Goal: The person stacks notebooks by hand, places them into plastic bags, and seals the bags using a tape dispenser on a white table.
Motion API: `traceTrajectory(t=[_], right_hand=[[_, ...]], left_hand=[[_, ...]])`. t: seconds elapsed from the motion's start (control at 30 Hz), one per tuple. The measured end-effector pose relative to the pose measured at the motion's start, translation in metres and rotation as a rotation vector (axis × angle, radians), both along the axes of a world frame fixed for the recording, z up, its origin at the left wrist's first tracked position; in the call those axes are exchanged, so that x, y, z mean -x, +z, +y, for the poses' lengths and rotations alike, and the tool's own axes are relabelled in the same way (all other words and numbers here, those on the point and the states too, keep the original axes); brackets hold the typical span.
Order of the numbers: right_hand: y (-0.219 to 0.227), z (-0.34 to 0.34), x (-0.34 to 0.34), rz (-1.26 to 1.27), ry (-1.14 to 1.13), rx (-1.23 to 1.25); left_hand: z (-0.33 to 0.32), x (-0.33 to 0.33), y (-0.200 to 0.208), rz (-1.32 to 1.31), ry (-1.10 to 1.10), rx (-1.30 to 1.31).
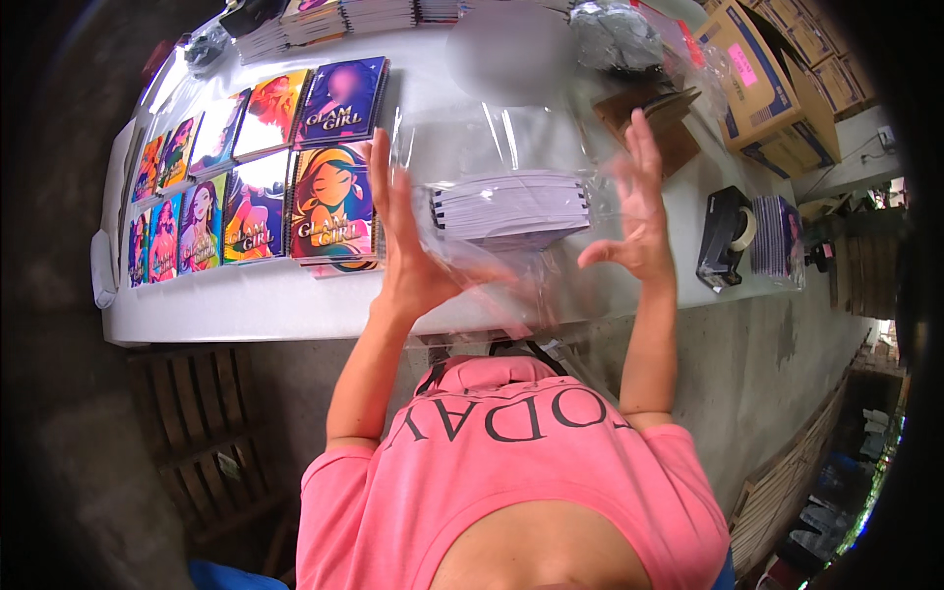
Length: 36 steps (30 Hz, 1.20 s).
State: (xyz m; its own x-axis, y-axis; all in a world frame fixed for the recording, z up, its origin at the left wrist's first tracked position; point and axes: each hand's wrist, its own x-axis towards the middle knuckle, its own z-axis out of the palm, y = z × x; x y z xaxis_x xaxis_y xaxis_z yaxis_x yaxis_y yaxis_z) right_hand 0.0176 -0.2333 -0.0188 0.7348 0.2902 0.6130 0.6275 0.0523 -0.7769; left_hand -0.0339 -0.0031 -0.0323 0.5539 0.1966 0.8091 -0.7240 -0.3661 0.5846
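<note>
A stack of spiral-bound notebooks [511, 208] rests at the middle of the table inside a clear plastic bag [472, 133], spine coils showing on its left side. My left hand [418, 261] is beside the stack's left end, fingers stretched upward and thumb pointing right, with loose film against it. On the right, my right hand [641, 221] is spread open beside the stack's other end, a little apart from the notebooks. Its fingertips are slightly smeared by motion. Whether either palm presses on the film is hard to make out.
Colourful illustrated notebooks [334, 202] lie in two rows on the white table [226, 313] at left. A black tape dispenser [726, 236] and more notebooks [777, 236] stand at right. Behind are a brown cardboard piece [678, 138], an open carton [777, 98] and notebook stacks [369, 15].
</note>
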Motion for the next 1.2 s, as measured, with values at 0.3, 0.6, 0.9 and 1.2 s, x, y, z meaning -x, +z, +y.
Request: traceTrajectory(t=[0.3,0.6,0.9,1.2], right_hand=[[0.06,-0.012,0.01,-0.242,-0.134,0.529],[0.056,-0.013,0.01,-0.052,-0.141,0.427],[-0.052,-0.019,0.039,0.255,0.065,-0.003],[-0.043,-0.019,0.034,0.052,-0.168,0.437]], left_hand=[[-0.01,-0.002,0.056,-0.123,0.141,-0.683],[-0.004,0.024,0.062,0.117,0.035,-0.752],[-0.011,0.015,0.059,0.107,-0.053,-0.745],[0.063,0.024,0.029,-0.126,-0.17,0.086]])
